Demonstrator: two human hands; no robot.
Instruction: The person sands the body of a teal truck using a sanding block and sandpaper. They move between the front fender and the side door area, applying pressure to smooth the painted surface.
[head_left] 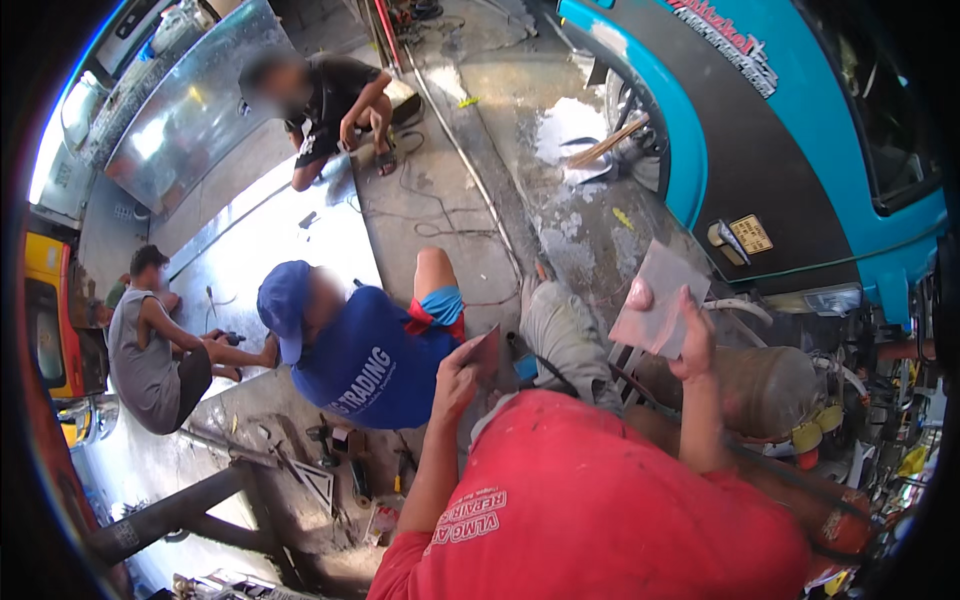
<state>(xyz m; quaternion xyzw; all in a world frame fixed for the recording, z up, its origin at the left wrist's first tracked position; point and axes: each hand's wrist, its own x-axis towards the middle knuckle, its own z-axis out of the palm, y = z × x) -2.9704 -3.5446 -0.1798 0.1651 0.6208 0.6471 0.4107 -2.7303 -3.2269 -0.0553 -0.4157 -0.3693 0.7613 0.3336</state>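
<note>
Nearest, at the bottom edge, a red shirt (600, 500) with a patch of white printing on its left side, seen upside down. Rising from it, two bare forearms.

Left hand (455, 378) raised at the middle, fingers pinched narrow on a small flat dark-red card (487, 350), held on edge with its corner pointing up.

Right hand (692, 345) higher and to the right, fingers closed on the lower right edge of a pale pinkish sheet (657, 298), thumb laid across its front. Sheet thin, roughly square, slightly see-through, tilted with one corner uppermost, held in the air above the concrete floor (440, 200), well apart from the card.

Just right of the hands, a rusty brown cylinder (760, 385) lying on its side, with yellow tags (815, 432) at its right end.

Beyond the left hand, a seated person in a blue cap and blue shirt (370, 370), white lettering slanting across the shirt's back. Farther left, a person in a grey sleeveless top (150, 360), seated at a shiny metal sheet (270, 240) spread on the floor.

Far right, a turquoise and black vehicle (800, 130): small yellow rectangular plate (750, 233) low on the black panel, a strip of red and white lettering (725, 35) near the top edge.

Farthest, a crouching person in a black shirt (330, 100) beside a big leaning metal panel (190, 110).
</note>
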